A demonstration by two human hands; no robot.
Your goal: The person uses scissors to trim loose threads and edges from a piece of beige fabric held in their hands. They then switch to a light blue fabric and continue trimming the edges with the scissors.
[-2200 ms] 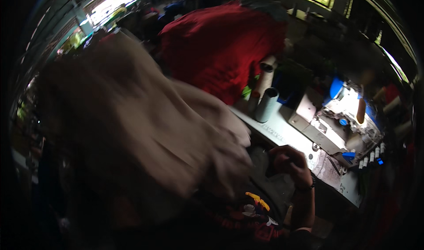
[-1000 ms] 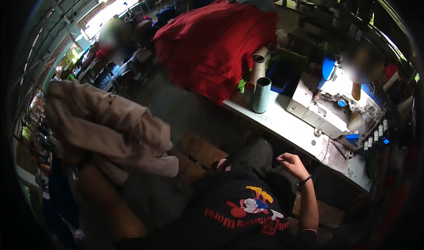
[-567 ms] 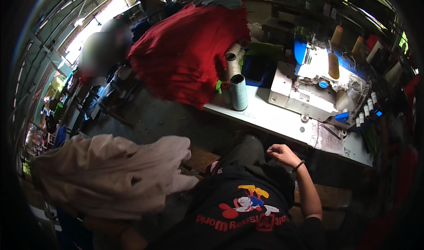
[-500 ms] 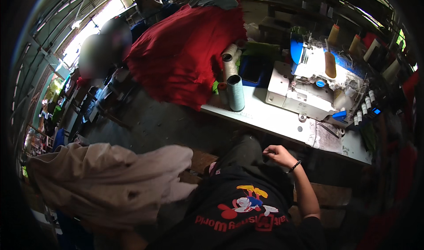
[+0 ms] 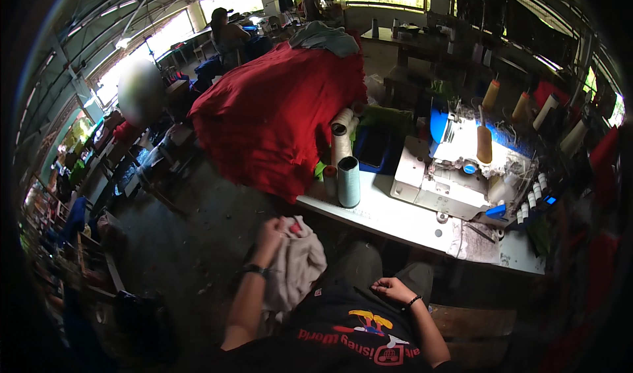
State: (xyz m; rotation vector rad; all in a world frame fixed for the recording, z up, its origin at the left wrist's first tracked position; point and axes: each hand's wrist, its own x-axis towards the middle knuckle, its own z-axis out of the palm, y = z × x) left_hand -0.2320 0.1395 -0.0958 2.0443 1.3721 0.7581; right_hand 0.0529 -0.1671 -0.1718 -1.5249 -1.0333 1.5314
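A bunched beige cloth (image 5: 298,267) with a small red patch near its top hangs beside my left thigh. My left hand (image 5: 269,238) is closed on its upper edge, out over the floor. Over my lap rests my right hand (image 5: 394,289), fingers curled in and thumb against them; whatever they may hold is hidden. In front of me a white sewing machine (image 5: 448,182) stands under bright light on a white table (image 5: 382,218). A pale teal thread cone (image 5: 348,183) is at the table's left part.
A large red fabric heap (image 5: 270,109) lies past the table's left end, a grey cloth (image 5: 326,38) on top. More thread cones (image 5: 491,95) stand behind the machine. A wooden bench (image 5: 478,323) is beneath me. Another person (image 5: 227,30) sits far back.
The beige cloth, spread wide at my left before, is now bunched close to my left leg. My left hand has come into view gripping it. My right hand stays curled over my lap.
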